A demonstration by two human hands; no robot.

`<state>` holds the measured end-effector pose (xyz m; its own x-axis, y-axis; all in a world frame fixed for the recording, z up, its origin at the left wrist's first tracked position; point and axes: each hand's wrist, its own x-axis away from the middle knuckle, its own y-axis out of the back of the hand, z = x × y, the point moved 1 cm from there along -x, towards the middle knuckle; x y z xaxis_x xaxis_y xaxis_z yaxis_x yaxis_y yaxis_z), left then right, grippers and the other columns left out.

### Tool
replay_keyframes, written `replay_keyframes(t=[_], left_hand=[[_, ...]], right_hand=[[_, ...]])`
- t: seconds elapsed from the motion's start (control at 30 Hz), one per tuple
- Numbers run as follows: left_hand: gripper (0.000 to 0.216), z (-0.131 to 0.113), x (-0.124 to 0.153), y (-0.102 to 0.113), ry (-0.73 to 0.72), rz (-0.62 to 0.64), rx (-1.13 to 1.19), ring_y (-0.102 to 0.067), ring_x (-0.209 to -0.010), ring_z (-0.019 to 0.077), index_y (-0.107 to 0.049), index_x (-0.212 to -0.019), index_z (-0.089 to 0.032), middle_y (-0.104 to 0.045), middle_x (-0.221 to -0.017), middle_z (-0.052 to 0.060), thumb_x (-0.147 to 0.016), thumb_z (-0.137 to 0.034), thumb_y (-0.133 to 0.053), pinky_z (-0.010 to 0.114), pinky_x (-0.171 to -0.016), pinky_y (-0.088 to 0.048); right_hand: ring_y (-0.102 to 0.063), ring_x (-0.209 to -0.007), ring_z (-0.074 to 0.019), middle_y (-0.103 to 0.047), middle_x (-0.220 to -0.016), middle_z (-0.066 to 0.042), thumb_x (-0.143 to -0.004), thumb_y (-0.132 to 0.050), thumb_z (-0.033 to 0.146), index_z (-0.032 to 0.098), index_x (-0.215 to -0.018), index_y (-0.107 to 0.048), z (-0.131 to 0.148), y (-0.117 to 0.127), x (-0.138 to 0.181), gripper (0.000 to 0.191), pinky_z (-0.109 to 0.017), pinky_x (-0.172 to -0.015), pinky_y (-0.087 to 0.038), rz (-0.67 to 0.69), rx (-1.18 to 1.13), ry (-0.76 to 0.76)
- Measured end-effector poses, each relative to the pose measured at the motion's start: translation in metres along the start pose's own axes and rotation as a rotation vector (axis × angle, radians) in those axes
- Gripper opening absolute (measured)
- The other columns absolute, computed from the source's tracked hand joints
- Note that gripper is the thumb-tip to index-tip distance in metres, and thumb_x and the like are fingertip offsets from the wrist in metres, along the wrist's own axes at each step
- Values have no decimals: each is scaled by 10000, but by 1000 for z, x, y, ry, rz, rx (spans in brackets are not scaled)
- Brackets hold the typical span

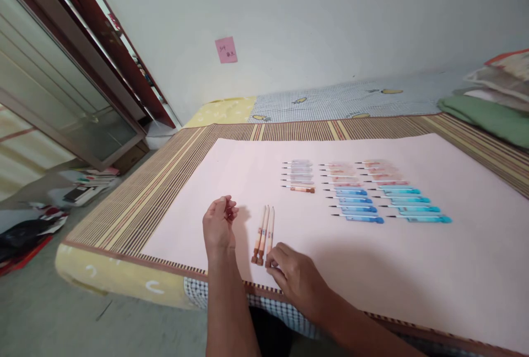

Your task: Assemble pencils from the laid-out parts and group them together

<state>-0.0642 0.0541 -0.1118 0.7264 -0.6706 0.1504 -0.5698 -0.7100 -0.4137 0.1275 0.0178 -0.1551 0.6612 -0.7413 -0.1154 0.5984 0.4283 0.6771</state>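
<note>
My right hand (295,277) pinches the brown end of a slim pencil (270,230), which lies on the pink sheet (185,203) with its tip toward the wall. Just left of it, two similar orange-and-brown pencils (260,233) lie close together. My left hand (219,225) is raised a little to their left, its fingers curled closed, and no object shows in it. Farther back are stacked rows of pencils: grey ones (300,172) with one brown-ended pencil (303,189) in front, pinkish ones (341,172), blue ones (355,208) and turquoise ones (417,208).
The sheet lies on a striped mat (140,191) over a bed with yellow and checked bedding (124,269). Folded green cloth (483,117) sits at the right rear. A pink note (226,49) is on the wall. Bags and papers (86,186) lie on the floor at left.
</note>
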Motion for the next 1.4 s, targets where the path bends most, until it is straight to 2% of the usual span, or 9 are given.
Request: replay_keyframes(t=[0.27,0.37,0.43,0.53,0.6,0.67,0.83,1.1,1.4], left_hand=[[393,2,0,-1,5,10,-15,-559,-556,82,-677,-790,-117,-645,-663,4,-548,-386,-830,208,-574,-424],[365,2,-1,0,-15,6,-80,-558,-564,94,-673,-802,-134,-643,-681,7,-600,-415,-791,221,-572,-406],[312,0,-1,3,-69,23,-284,-550,-543,109,-669,-777,-156,-646,-672,14,-678,-445,-733,234,-545,-370],[307,-5,3,8,-150,157,-811,-516,-474,139,-614,-612,-192,-614,-556,19,-756,-455,-683,266,-513,-315],[350,-6,8,12,-119,259,-1069,-501,-438,155,-556,-530,-213,-578,-477,16,-756,-438,-701,282,-509,-301],[347,-5,13,14,-60,323,-1173,-508,-424,168,-536,-527,-225,-565,-454,10,-758,-420,-707,289,-509,-306],[273,4,19,17,-28,450,-1186,-518,-431,166,-546,-578,-227,-569,-484,-10,-734,-356,-728,286,-513,-323],[199,11,24,22,55,505,-1150,-496,-473,155,-559,-537,-218,-545,-460,-12,-654,-190,-717,272,-535,-338],[176,20,25,28,137,588,-1127,-533,-464,161,-567,-535,-210,-575,-451,9,-677,-192,-670,279,-533,-366]], right_hand=[[-612,-843,-156,-647,-921,-16,-869,-606,58,205,-877,-566,-2,-7,-3,153,-251,-726,-437,-40,-15,13],[-602,-838,-158,-635,-925,-14,-858,-612,58,211,-892,-560,0,-7,-3,165,-257,-716,-438,-56,6,22],[-597,-858,-167,-624,-959,-19,-848,-623,57,215,-926,-558,3,-5,-2,187,-271,-722,-443,-60,39,35],[-588,-889,-180,-604,-1007,-27,-876,-610,83,222,-943,-549,5,-5,-2,166,-295,-738,-451,-60,104,87],[-584,-894,-182,-598,-1014,-27,-897,-596,101,224,-931,-542,4,-7,-2,139,-303,-738,-456,-56,140,115],[-585,-900,-186,-596,-1019,-30,-908,-590,108,221,-937,-543,1,-11,-2,126,-307,-732,-461,-45,174,126],[-592,-902,-193,-599,-1029,-46,-938,-549,111,207,-973,-573,-1,-16,-5,105,-322,-738,-481,-41,202,132],[-599,-851,-184,-620,-991,-56,-950,-527,101,195,-995,-614,-1,-19,-5,136,-304,-714,-489,-80,242,153],[-601,-914,-176,-625,-1031,-52,-970,-494,121,223,-1069,-630,-2,-19,-6,196,-288,-784,-502,-79,180,186]])
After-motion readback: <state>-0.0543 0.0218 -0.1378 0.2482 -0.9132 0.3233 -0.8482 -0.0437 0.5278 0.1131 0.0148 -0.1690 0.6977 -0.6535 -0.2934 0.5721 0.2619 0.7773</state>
